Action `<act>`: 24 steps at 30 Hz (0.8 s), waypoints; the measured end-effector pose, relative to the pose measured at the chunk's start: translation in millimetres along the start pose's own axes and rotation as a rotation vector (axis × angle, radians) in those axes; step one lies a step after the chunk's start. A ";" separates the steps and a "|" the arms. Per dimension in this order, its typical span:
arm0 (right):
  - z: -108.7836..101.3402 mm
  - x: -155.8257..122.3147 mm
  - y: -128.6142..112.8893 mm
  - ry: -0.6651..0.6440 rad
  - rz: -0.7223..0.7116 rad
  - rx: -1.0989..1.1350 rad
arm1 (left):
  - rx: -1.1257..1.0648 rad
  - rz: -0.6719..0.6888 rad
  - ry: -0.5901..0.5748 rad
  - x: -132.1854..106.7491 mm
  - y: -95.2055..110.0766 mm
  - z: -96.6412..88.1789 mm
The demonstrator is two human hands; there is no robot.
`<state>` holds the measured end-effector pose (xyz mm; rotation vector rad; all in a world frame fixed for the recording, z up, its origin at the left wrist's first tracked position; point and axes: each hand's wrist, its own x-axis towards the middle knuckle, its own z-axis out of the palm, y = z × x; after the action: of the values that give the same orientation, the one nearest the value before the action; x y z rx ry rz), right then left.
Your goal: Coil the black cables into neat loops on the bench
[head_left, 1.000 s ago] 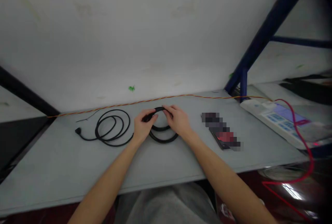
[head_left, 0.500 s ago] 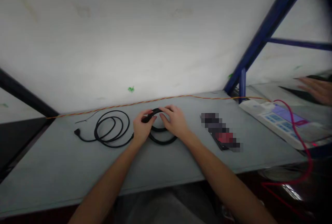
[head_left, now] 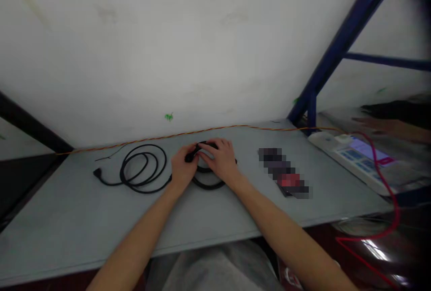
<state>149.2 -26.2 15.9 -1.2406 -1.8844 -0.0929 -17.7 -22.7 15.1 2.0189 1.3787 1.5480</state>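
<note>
Closest to me, two bare forearms reach out over a grey-clad lap and across the front edge of the pale grey table point(head_left: 84, 228). The left hand point(head_left: 182, 169) is closed, pinching the black cable point(head_left: 207, 185) between thumb and fingertips where a strand rises off the surface. The right hand point(head_left: 220, 160) lies just beside it, touching it, with its fingers curved down over the top of a small tight coil of that same cable. I cannot tell from here whether it clamps the coil or only presses on it.

The cable sits mid-table. The small coil is under both hands, and wider loose loops point(head_left: 143, 169) lie to the left, ending in a plug point(head_left: 97, 173) flat on the table.

To my eye the work is at the winding stage, with part of the cable gathered and the looser length not yet drawn in. Another turn would call for the coil to be held flat so it does not spring open while slack feeds in from the left.

To the right lies a dark flat object point(head_left: 284, 174), blurred out. Beyond the hands, a twisted orange wire point(head_left: 235, 126) runs along the foot of the white wall point(head_left: 168, 35). Far right are a white device point(head_left: 353, 156) with a red lead point(head_left: 390, 192), a blue frame post point(head_left: 340, 44) and another person's hand point(head_left: 380, 125).
</note>
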 end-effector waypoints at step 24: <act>4.9 1.6 -13.0 0.055 0.065 0.043 | 0.001 -0.051 -0.003 -0.7 -2.5 5.2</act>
<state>135.8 -29.2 18.7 -1.2568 -1.7880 -0.0507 -14.6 -20.2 10.8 1.9694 1.4186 1.5226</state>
